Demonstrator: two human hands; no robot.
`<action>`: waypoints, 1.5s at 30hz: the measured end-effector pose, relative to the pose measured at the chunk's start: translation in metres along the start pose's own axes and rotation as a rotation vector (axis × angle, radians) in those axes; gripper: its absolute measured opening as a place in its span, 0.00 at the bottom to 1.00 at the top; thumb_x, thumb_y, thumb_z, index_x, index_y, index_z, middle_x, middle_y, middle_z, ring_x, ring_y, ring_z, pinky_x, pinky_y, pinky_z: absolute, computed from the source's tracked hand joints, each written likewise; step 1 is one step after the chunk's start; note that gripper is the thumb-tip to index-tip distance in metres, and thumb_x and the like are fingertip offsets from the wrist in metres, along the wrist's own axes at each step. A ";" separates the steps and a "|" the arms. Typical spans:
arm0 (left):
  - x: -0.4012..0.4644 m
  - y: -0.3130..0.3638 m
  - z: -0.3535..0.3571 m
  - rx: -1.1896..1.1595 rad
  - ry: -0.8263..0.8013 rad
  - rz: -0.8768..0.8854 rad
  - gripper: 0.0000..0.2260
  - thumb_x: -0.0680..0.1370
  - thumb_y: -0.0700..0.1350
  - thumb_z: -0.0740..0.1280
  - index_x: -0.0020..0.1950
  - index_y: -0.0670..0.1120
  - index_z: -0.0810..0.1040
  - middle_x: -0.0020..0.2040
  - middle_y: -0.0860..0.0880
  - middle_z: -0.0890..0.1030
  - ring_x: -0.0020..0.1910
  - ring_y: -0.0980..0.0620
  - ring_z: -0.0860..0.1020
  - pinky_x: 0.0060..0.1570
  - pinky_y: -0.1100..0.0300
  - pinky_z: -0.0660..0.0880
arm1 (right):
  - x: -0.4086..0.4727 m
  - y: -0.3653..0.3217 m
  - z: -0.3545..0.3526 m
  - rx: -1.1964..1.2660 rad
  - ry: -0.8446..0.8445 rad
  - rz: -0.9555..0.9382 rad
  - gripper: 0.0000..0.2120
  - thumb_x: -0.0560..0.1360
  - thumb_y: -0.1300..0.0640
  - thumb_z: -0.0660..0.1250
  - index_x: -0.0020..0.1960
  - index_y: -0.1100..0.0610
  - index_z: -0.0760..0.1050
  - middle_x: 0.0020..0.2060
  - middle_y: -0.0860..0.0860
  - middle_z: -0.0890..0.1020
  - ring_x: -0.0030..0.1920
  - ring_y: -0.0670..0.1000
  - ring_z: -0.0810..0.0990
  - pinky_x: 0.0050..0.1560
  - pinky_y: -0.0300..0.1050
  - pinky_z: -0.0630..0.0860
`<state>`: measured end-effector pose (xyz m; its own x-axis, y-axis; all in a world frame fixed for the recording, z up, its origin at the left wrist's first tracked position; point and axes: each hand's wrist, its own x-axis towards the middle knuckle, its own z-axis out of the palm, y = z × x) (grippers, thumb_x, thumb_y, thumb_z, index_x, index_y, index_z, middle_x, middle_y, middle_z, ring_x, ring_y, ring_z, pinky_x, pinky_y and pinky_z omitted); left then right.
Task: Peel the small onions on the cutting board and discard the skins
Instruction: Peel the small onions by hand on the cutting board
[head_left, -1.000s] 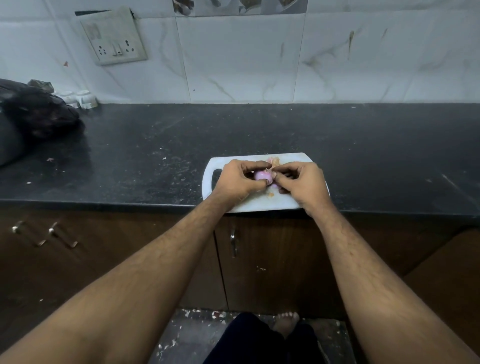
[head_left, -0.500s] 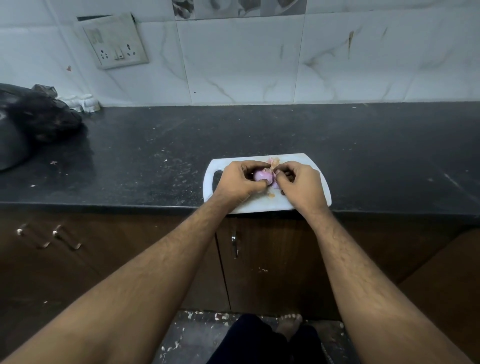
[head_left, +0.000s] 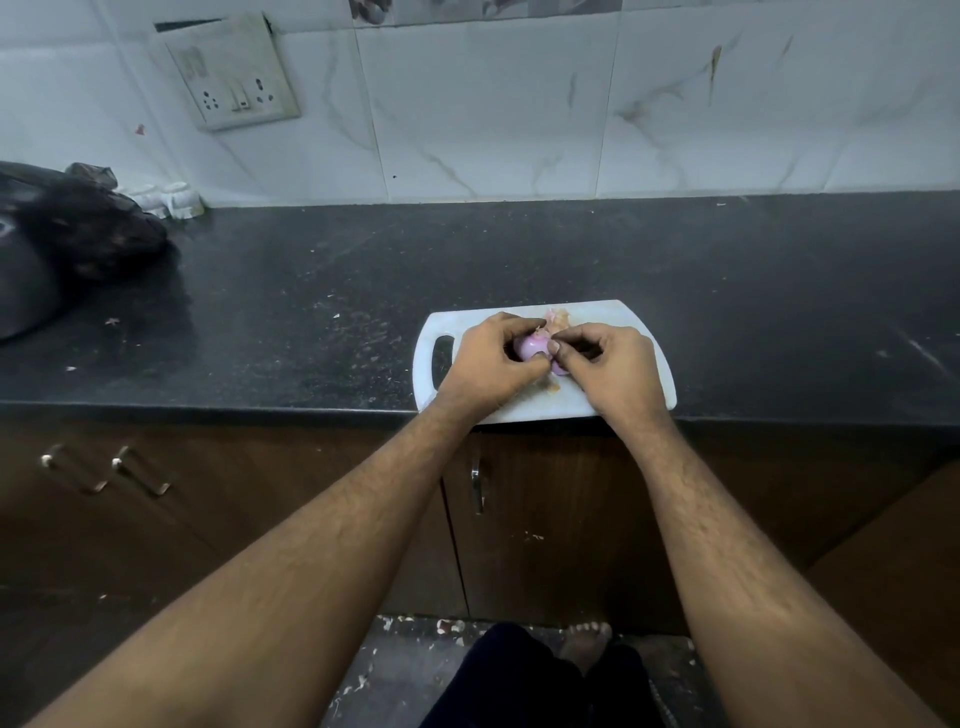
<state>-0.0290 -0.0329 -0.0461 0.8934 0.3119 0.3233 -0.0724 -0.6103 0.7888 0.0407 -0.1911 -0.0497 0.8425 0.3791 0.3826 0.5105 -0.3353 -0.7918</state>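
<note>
- Black stone table (head_left: 571, 260) under pale marble tiles carries our white cutting board (head_left: 613, 400) at its front edge.
- Above the board, we hold one small peeled onion (head_left: 532, 347), pink and glossy; its long axis seems to run left to right, though our fingers hide both ends.
- Our left hand (head_left: 493, 364) grips it with curled fingers; our right hand (head_left: 613, 369) pinches at its right side.
- Compared with half a second ago, both hands stay clamped on the onion in much the same spot.
- Loose skins (head_left: 557, 318) lie on the board just behind the hands.
- A black bag (head_left: 78, 234) sits far left.
</note>
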 end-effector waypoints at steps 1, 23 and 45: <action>0.000 0.000 0.000 0.018 0.011 0.007 0.20 0.73 0.44 0.75 0.66 0.46 0.84 0.56 0.52 0.83 0.54 0.60 0.81 0.53 0.76 0.73 | 0.000 0.000 0.000 0.011 -0.003 0.001 0.09 0.76 0.54 0.75 0.55 0.51 0.86 0.43 0.41 0.87 0.45 0.35 0.83 0.45 0.27 0.75; -0.001 -0.002 -0.006 -0.258 -0.008 -0.147 0.16 0.67 0.35 0.80 0.52 0.43 0.83 0.51 0.46 0.87 0.48 0.49 0.87 0.49 0.57 0.84 | 0.006 -0.003 0.008 -0.145 0.072 0.158 0.03 0.72 0.57 0.75 0.44 0.53 0.82 0.36 0.44 0.83 0.39 0.42 0.81 0.45 0.42 0.80; -0.003 0.002 -0.008 -0.101 -0.096 -0.006 0.16 0.79 0.43 0.74 0.67 0.48 0.80 0.58 0.53 0.84 0.57 0.56 0.82 0.55 0.72 0.75 | 0.002 -0.006 0.014 -0.287 0.172 0.147 0.05 0.79 0.57 0.67 0.48 0.52 0.70 0.40 0.46 0.78 0.36 0.45 0.75 0.29 0.36 0.63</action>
<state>-0.0354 -0.0291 -0.0407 0.9318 0.2415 0.2709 -0.1070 -0.5304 0.8410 0.0374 -0.1760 -0.0512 0.9145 0.1663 0.3689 0.3889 -0.6131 -0.6877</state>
